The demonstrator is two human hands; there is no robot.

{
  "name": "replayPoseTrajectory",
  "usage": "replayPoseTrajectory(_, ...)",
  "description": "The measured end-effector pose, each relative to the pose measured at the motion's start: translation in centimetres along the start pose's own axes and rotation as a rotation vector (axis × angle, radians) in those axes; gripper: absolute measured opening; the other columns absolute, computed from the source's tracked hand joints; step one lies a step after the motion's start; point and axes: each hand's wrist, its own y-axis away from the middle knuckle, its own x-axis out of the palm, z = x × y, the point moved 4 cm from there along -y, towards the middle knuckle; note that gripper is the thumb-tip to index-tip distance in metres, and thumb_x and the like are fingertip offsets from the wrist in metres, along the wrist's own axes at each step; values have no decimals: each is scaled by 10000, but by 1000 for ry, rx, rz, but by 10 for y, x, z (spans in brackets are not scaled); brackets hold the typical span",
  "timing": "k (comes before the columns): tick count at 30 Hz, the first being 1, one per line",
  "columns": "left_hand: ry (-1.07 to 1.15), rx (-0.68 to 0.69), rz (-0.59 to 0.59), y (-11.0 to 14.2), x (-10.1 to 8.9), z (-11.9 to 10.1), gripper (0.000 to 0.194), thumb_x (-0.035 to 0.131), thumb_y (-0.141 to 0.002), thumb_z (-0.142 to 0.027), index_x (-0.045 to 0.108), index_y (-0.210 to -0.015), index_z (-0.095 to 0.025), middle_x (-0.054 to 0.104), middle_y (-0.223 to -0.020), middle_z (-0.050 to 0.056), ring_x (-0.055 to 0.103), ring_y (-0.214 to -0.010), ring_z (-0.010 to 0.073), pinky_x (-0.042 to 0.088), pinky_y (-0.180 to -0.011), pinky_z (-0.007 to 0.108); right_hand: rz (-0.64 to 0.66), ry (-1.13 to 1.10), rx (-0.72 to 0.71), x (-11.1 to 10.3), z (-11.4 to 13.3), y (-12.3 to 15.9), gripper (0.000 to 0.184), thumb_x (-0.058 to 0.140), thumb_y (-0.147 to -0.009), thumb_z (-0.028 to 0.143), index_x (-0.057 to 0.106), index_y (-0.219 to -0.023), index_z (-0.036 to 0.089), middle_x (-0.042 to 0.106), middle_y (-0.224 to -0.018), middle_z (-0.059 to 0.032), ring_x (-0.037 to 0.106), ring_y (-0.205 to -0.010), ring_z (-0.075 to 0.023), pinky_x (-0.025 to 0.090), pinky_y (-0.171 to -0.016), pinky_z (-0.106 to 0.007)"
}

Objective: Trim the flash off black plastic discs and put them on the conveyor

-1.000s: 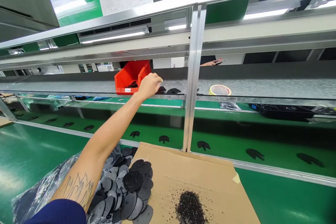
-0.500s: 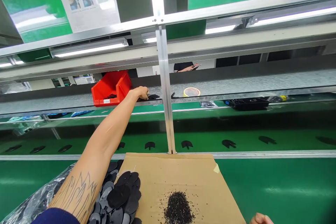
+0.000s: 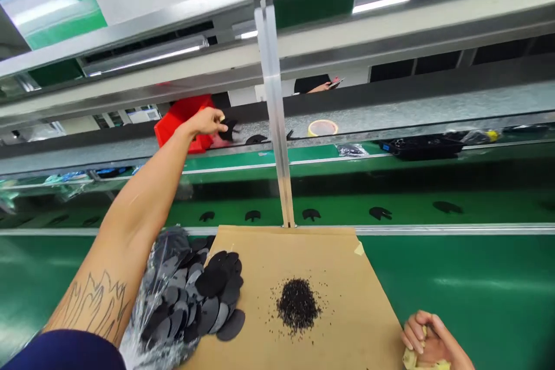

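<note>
My left hand [image 3: 210, 121], at the end of an outstretched arm, is at the raised shelf in front of the red bin [image 3: 173, 118]. Its fingers pinch a thin black piece [image 3: 228, 129] with a notched outline. Another flat black piece [image 3: 256, 139] lies on the shelf just right of it. At the lower right, my right hand [image 3: 427, 335] is curled beside the cardboard's edge, with yellowish material at its fingertips. What it may hold is hidden. On the cardboard sheet [image 3: 338, 283] lies a heap of tiny black bits [image 3: 298, 303], left of my right hand.
Black oval discs [image 3: 210, 300] spill from a clear plastic bag [image 3: 145, 300] at the left. A tape roll [image 3: 323, 128] sits on the shelf. Black cut-out pieces [image 3: 311, 214] line the green strip behind a metal post [image 3: 277, 121]. Another person [image 3: 318, 85] stands beyond.
My left hand has lifted off the shelf and moved left towards the red bin with a black piece. My right hand has come further into view. The view has tilted down.
</note>
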Motion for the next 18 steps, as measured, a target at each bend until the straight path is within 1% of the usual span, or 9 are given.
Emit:
replayPoseTrajectory(2, 90, 55, -57, 19, -8, -1, 262, 604, -875, -361, 553, -914, -107, 599, -790, 16, 608, -803, 134, 473, -772, 273, 7, 16, -11, 4, 0, 1, 508, 901, -508, 512, 523, -651, 205, 406, -642, 32, 363, -561, -106, 404, -448, -236)
replayPoseTrajectory(4, 248, 173, -75, 49, -5, -10, 298, 465, -951, -326, 552, -957, -42, 558, -804, 13, 606, -817, 91, 432, -834, 308, 9, 42, -15, 10, 0, 3, 502, 892, -521, 519, 518, -642, 206, 396, -650, 31, 351, -557, -107, 374, -442, -243)
replayPoseTrajectory(5, 338, 224, -51, 69, 2, -17, 306, 474, -943, -341, 564, -951, -49, 551, -785, 4, 611, -786, 90, 441, -826, 299, 10, 59, -22, 12, 0, 3, 503, 887, -527, 530, 515, -634, 208, 383, -651, 32, 336, -552, -107, 352, -438, -249)
replayPoseTrajectory(6, 428, 260, 7, 93, 15, -26, 288, 592, -876, -373, 584, -921, -88, 568, -760, -5, 605, -728, 103, 473, -775, 275, 11, 78, -32, 15, 1, 4, 503, 881, -535, 543, 512, -626, 213, 368, -652, 32, 319, -547, -108, 331, -436, -258)
replayPoseTrajectory(8, 550, 317, 166, 149, 53, -46, 247, 678, -819, -376, 638, -862, -136, 604, -743, -2, 594, -686, 122, 480, -694, 249, 11, 120, -62, 20, 2, 4, 492, 864, -562, 569, 510, -612, 231, 340, -658, 29, 299, -543, -117, 293, -443, -286)
replayPoseTrajectory(11, 787, 337, 409, 235, 133, -71, 162, 698, -808, -326, 653, -755, -179, 611, -685, -5, 566, -652, 129, 450, -631, 244, -6, 193, -117, 26, 4, 3, 464, 820, -610, 616, 508, -572, 275, 293, -647, 15, 266, -533, -142, 221, -463, -348)
replayPoseTrajectory(13, 1073, 133, 528, 280, 188, -75, 308, 794, -717, -330, 541, -618, -185, 536, -558, -27, 484, -530, 111, 394, -530, 248, -8, 253, -167, 31, 5, 3, 450, 765, -661, 649, 497, -549, 306, 252, -640, 11, 231, -525, -156, 181, -485, -385)
replayPoseTrajectory(15, 1183, 11, 556, 312, 230, -76, 395, 799, -724, -425, 489, -622, -203, 528, -531, -29, 489, -483, 118, 396, -482, 255, 32, 333, -202, 40, 5, 5, 433, 715, -718, 674, 505, -558, 331, 250, -645, 4, 231, -525, -168, 177, -508, -413)
replayPoseTrajectory(18, 1324, -149, 567, 346, 265, -77, 425, 730, -777, -576, 519, -740, -209, 591, -634, -7, 612, -534, 148, 498, -505, 262, 124, 429, -233, 55, 7, 16, 452, 704, -761, 694, 515, -578, 327, 295, -646, -12, 269, -533, -167, 185, -526, -417)
